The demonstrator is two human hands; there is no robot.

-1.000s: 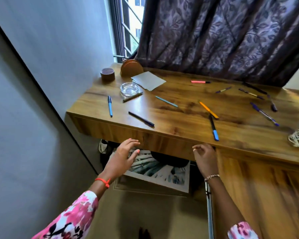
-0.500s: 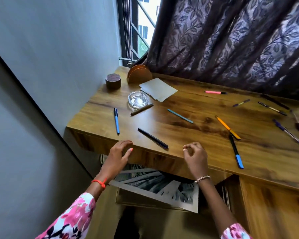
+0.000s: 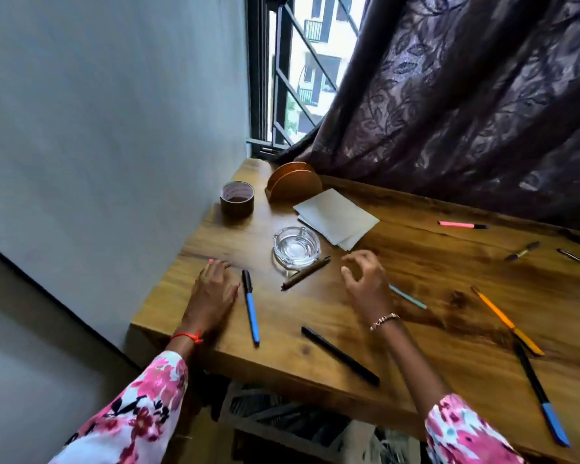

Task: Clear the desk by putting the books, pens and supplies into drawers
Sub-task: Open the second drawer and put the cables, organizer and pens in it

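Head view: we see our left hand (image 3: 215, 289) lying flat on the brown wooden desk (image 3: 432, 262), fingers straight, holding nothing. A slim blue pen with a black cap (image 3: 250, 309) lies just beside it at 3 o'clock. Our right hand (image 3: 365, 279) hovers with loosely curled, empty fingers. A thin brown pencil (image 3: 305, 273) lies at its 9 o'clock, just beside a round clear glass ashtray (image 3: 296, 249).

PLACE: home study corner | EVIDENCE: wooden desk (image 3: 432, 272) against painted wall (image 3: 114, 112); patterned curtain (image 3: 466, 95) over barred window (image 3: 278, 78); apartment block (image 3: 318, 58) outside; pens (image 3: 250, 309) scattered on top
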